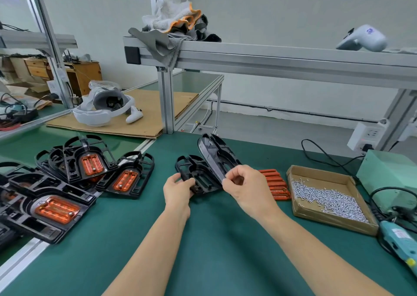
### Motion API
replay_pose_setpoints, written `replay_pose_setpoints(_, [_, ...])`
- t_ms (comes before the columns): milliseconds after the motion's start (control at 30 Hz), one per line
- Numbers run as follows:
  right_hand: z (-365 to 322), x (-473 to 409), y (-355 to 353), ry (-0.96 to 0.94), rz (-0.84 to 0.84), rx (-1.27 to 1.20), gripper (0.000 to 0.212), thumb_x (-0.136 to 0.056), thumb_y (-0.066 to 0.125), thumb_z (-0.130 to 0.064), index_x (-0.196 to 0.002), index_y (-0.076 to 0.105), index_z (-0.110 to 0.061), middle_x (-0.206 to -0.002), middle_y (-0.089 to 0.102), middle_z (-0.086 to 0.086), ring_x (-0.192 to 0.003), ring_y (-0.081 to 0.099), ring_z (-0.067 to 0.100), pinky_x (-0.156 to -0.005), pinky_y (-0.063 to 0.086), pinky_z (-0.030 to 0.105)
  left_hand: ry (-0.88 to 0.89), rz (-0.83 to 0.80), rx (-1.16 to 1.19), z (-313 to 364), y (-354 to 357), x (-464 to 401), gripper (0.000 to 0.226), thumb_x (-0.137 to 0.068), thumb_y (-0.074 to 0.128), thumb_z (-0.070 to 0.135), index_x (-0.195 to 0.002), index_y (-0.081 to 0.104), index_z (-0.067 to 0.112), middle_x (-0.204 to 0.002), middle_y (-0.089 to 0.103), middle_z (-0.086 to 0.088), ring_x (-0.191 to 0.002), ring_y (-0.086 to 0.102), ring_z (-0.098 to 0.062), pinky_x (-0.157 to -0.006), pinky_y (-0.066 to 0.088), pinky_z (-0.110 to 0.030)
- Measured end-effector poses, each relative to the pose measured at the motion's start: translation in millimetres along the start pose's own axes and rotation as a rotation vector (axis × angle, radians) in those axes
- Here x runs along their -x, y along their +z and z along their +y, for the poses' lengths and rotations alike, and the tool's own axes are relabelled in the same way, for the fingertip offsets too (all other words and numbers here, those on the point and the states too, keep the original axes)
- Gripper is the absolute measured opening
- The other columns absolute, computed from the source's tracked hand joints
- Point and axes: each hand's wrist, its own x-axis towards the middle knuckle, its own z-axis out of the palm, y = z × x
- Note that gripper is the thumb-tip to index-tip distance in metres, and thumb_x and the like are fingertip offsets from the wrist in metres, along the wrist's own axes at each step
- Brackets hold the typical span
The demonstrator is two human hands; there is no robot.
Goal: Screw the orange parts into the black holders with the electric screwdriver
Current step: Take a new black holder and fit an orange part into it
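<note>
Holders first, as seen from the head camera: my left hand (178, 188) grips the near edge of one empty black holder (198, 176) lying on the green mat (203, 250); my right hand (244, 186) pinches the lower end of a second holder (216, 153), which stands tilted up and leans over the first, the two touching or nearly so; I cannot tell whether they are hooked together. Orange parts (276, 185) sit stacked just right of my right hand, a cardboard tray of screws (327, 194) beyond them, the electric screwdriver (399, 241) at the far right edge, untouched. Finished holders with orange inserts (125, 178) lie piled to the left. I judge the step in hand to be separating one holder for loading; best to keep the left grip firm, lift the tilted piece straight off without twisting, then lay one holder flat with its recess facing up, close to the orange stack.
</note>
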Motion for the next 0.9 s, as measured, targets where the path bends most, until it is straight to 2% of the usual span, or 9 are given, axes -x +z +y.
replay_pose_setpoints(67, [9.1, 13.1, -15.8, -0.096, -0.068, 0.088, 0.017, -0.081, 0.069, -0.009, -0.07, 0.06, -0.018, -0.079, 0.058, -0.008, -0.068, 0.051, 0.004, -0.064, 0.039, 0.012, 0.024, 0.014, -0.075, 3.0, -3.5, -1.1, 0.051, -0.087, 0.062, 0.0, -0.135, 0.047, 0.008, -0.129, 0.055, -0.009, -0.108, 0.059, -0.024, -0.096, 0.048, -0.038])
replay_pose_setpoints(100, [14.9, 20.9, -24.3, -0.149, -0.112, 0.129, 0.017, -0.081, 0.069, -0.008, -0.071, 0.059, -0.017, -0.08, 0.057, -0.008, -0.072, 0.052, 0.005, -0.066, 0.039, 0.013, 0.046, 0.018, -0.138, 5.0, -4.8, 0.2, 0.048, -0.087, 0.062, 0.003, -0.133, 0.049, 0.009, -0.132, 0.054, -0.007, -0.109, 0.057, -0.023, -0.098, 0.046, -0.038])
replay_pose_setpoints(200, [32.3, 44.5, -48.3, -0.253, -0.207, 0.245, 0.017, -0.082, 0.067, -0.005, -0.075, 0.056, -0.015, -0.083, 0.054, -0.007, -0.078, 0.05, 0.01, -0.07, 0.039, 0.017, 0.173, 0.082, -0.354, 9.6, -6.4, 10.8, 0.042, -0.09, 0.059, 0.011, -0.13, 0.052, 0.018, -0.126, 0.049, 0.001, -0.101, 0.053, -0.016, -0.085, 0.039, -0.031])
replay_pose_setpoints(300, [45.7, 66.4, -65.3, -0.29, -0.248, 0.296, 0.019, -0.083, 0.067, -0.006, -0.077, 0.053, -0.017, -0.086, 0.051, -0.01, -0.082, 0.048, 0.008, -0.073, 0.038, 0.016, 0.393, 0.102, -0.48, 8.0, -5.1, 26.6, 0.032, -0.091, 0.056, 0.014, -0.118, 0.054, 0.03, -0.124, 0.044, 0.006, -0.114, 0.045, -0.015, -0.085, 0.036, -0.03])
replay_pose_setpoints(400, [55.8, 85.0, -76.2, -0.312, -0.288, 0.322, 0.012, -0.084, 0.066, -0.009, -0.08, 0.056, -0.016, -0.092, 0.051, -0.01, -0.086, 0.049, 0.006, -0.077, 0.039, 0.015, 0.52, -0.008, -0.496, 2.9, 1.8, 46.0, 0.027, -0.092, 0.054, 0.016, -0.106, 0.052, 0.039, -0.113, 0.046, 0.013, -0.106, 0.047, -0.011, -0.08, 0.036, -0.025])
replay_pose_setpoints(533, [62.8, 104.5, -85.9, -0.355, -0.32, 0.376, 0.005, -0.084, 0.064, -0.013, -0.085, 0.059, -0.013, -0.095, 0.052, -0.009, -0.088, 0.049, 0.003, -0.08, 0.041, 0.015, 0.551, -0.186, -0.6, -6.7, 18.2, 64.0, 0.023, -0.093, 0.055, 0.02, -0.111, 0.057, 0.034, -0.103, 0.049, 0.02, -0.098, 0.049, -0.005, -0.075, 0.035, -0.019])
replay_pose_setpoints(700, [70.7, 121.5, -102.5, -0.337, -0.319, 0.409, 0.005, -0.082, 0.064, -0.012, -0.085, 0.06, -0.012, -0.095, 0.053, -0.008, -0.09, 0.048, 0.002, -0.081, 0.039, 0.012, 0.488, -0.385, -0.78, -23.5, 35.2, 82.4, 0.023, -0.094, 0.054, 0.023, -0.116, 0.06, 0.027, -0.11, 0.054, 0.015, -0.108, 0.048, -0.005, -0.088, 0.033, -0.022])
replay_pose_setpoints(833, [76.8, 128.9, -115.0, -0.301, -0.334, 0.414, 0.002, -0.084, 0.061, -0.013, -0.084, 0.059, -0.014, -0.095, 0.051, -0.009, -0.09, 0.049, 0.003, -0.08, 0.043, 0.019, 0.483, -0.507, -0.934, -38.0, 43.3, 97.2, 0.023, -0.094, 0.053, 0.023, -0.115, 0.062, 0.025, -0.109, 0.059, 0.013, -0.101, 0.051, -0.005, -0.083, 0.034, -0.02])
replay_pose_setpoints(900, [78.6, 132.1, -119.4, -0.271, -0.345, 0.403, 0.002, -0.084, 0.06, -0.015, -0.083, 0.059, -0.016, -0.095, 0.051, -0.011, -0.091, 0.049, 0.002, -0.081, 0.043, 0.019, 0.503, -0.553, -1.004, -43.7, 46.8, 103.4, 0.026, -0.095, 0.052, 0.022, -0.119, 0.063, 0.023, -0.115, 0.061, 0.011, -0.103, 0.052, -0.005, -0.087, 0.036, -0.019])
